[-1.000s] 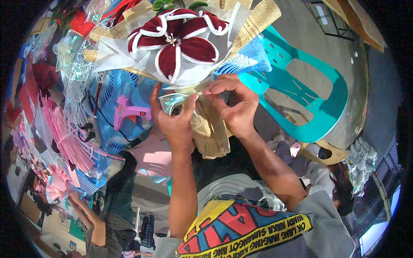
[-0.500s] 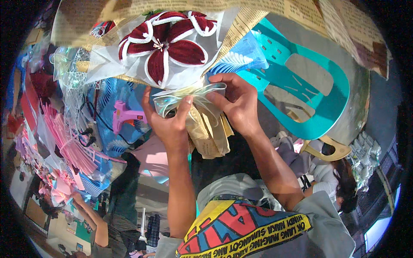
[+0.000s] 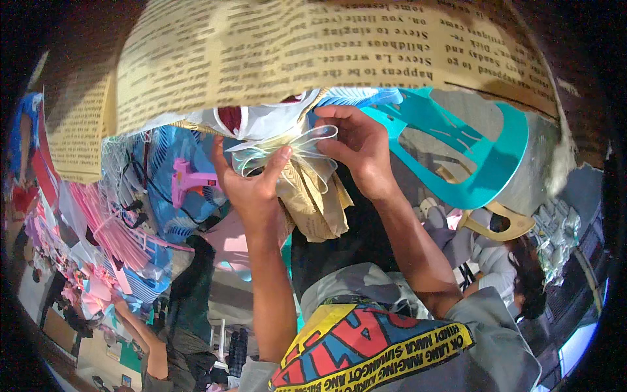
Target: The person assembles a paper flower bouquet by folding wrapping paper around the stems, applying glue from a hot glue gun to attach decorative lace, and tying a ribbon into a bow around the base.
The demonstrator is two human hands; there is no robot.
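A bouquet wrapped in printed brown paper (image 3: pixel 320 209) is held upright in front of me, its gathered tail hanging below my hands. Around its neck sits a bow of sheer, iridescent ribbon (image 3: pixel 284 150). My left hand (image 3: pixel 251 179) grips the neck, thumb pressed on the bow. With thumb and fingers, my right hand (image 3: pixel 359 147) pinches a ribbon loop on the bow's right side. Just above, a dark red fuzzy petal with white edging (image 3: pixel 230 121) shows among white wrapping. The large printed paper sheet (image 3: pixel 281 52) of the wrapper hides most of the flower.
A pink glue gun (image 3: pixel 189 181) lies on blue patterned cloth to the left, near a bundle of pink fuzzy stems (image 3: pixel 114 225). A teal plastic chair (image 3: pixel 480 186) is at the right. Another person's arm (image 3: pixel 153 353) shows lower left; another person (image 3: pixel 493 264) sits right.
The bouquet's upper wrapper has tipped toward me and down, so its printed paper covers most of the dark red flower. Both hands have stayed at the bow.
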